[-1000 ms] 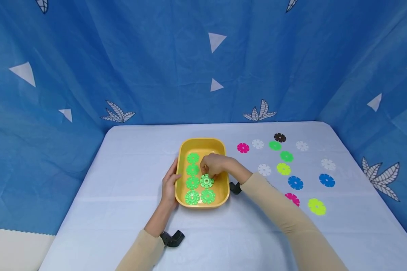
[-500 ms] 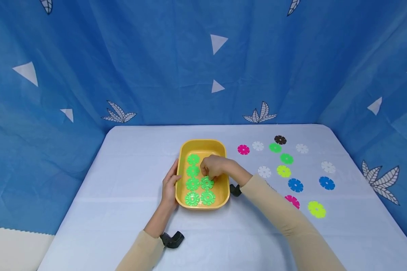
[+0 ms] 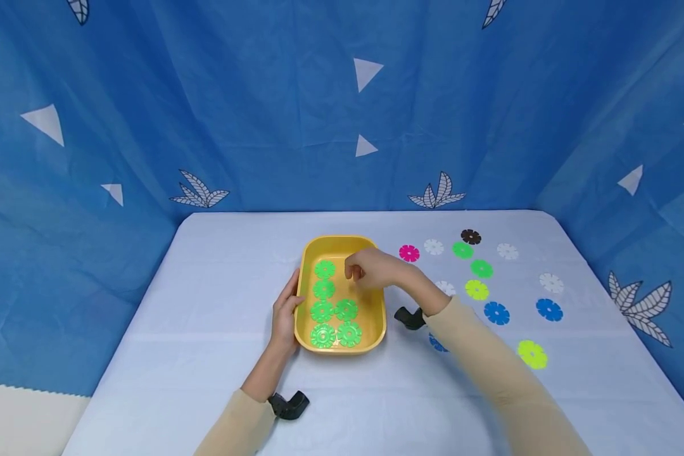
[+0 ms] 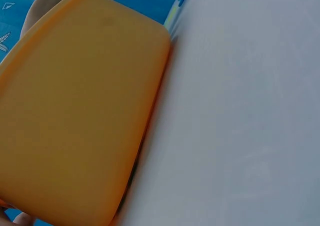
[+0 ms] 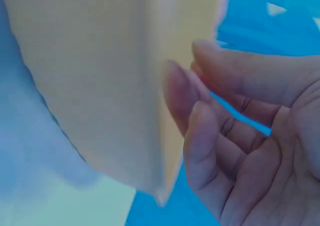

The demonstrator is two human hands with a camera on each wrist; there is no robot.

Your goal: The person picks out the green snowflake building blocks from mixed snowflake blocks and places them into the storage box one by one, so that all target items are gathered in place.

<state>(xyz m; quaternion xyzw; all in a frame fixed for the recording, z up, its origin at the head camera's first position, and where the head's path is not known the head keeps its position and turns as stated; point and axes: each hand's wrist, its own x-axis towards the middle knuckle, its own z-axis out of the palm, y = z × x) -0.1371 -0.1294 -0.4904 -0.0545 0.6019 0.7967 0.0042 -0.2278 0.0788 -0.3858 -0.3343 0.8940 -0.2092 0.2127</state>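
Note:
My left hand grips the left side of a yellow plastic tray, its thumb over the rim. The tray's outer wall fills much of the left wrist view. Inside lie green snowflake-shaped building discs: several in a left column, and two at the near end of a right column. Over the tray's right side is my right hand, above the bare floor beyond those two. Its fingers are loosely curled, and the right wrist view shows nothing between thumb and fingertips.
Right of the tray, loose discs lie scattered on the white-covered table: pink, brown, green, yellow, blue and white. My right forearm passes over some. A blue curtain hangs behind.
My right hand has come away from the upper green disc in the right column, lifting and shifting slightly right. That disc stays in the tray. My left hand keeps its hold.

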